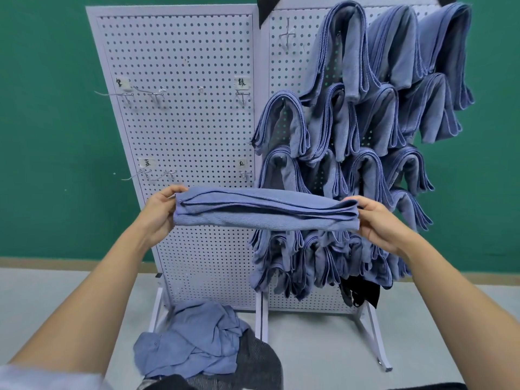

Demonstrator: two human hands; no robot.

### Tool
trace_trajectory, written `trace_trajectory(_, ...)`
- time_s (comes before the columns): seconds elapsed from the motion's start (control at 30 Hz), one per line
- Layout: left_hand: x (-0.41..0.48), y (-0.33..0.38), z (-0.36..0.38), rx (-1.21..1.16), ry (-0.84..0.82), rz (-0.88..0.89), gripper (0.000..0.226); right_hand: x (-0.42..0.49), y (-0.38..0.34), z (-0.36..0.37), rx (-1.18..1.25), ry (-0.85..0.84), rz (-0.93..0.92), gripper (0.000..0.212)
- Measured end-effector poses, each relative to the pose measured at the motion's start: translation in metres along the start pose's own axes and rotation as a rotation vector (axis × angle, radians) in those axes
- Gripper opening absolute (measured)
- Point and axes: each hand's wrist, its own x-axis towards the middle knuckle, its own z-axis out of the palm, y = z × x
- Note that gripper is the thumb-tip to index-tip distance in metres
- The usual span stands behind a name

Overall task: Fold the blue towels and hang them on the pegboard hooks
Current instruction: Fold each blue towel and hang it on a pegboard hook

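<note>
A folded blue towel [264,211] stretches level in front of the white pegboard [180,130]. My left hand [161,215] grips its left end and my right hand [378,220] grips its right end, fingers curled round the folded layers. Several folded blue towels [365,122] hang over hooks on the right pegboard panel, filling most of it. The left panel carries bare wire hooks [153,94] under small labels, and one bare hook [288,36] sits at the right panel's top left. A crumpled heap of blue towels [194,342] lies on the floor below.
The pegboard stands on white metal legs [374,336] on a pale grey floor, against a green wall [45,136]. A dark grey cloth [259,361] lies beside the heap. Black fabric [360,294] hangs under the lowest towels at the right.
</note>
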Motion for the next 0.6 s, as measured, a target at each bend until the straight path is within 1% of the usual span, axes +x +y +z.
trace_trajectory(0.03,0.000,0.000,0.002,-0.012,-0.008,0.005,0.050,0.001,-0.001,0.001,0.002,0.009,-0.004,0.026)
trace_trajectory(0.07,-0.001,0.001,0.004,-0.029,-0.015,0.008,0.049,0.000,-0.004,0.003,0.012,0.020,-0.006,0.029)
trace_trajectory(0.2,0.000,0.003,0.009,-0.091,-0.019,-0.013,0.035,0.001,-0.013,0.007,0.001,0.090,-0.013,0.028)
trace_trajectory(0.27,0.001,0.002,0.019,0.000,-0.005,-0.014,0.029,0.002,-0.016,0.011,-0.096,0.119,-0.006,0.020)
trace_trajectory(0.33,0.003,-0.001,0.030,0.116,0.056,0.008,0.023,0.002,-0.021,0.016,-0.214,0.146,-0.012,0.009)
trace_trajectory(0.4,0.004,-0.004,0.038,0.163,0.129,0.029,0.031,0.001,-0.028,0.018,-0.245,0.184,-0.047,0.014)
trace_trajectory(0.5,0.006,-0.009,0.039,0.204,0.151,0.011,0.035,-0.004,-0.042,0.020,-0.139,0.216,-0.099,0.017)
trace_trajectory(0.6,0.006,-0.019,0.039,0.194,0.120,-0.081,0.028,-0.008,-0.060,0.027,-0.037,0.168,-0.142,0.016)
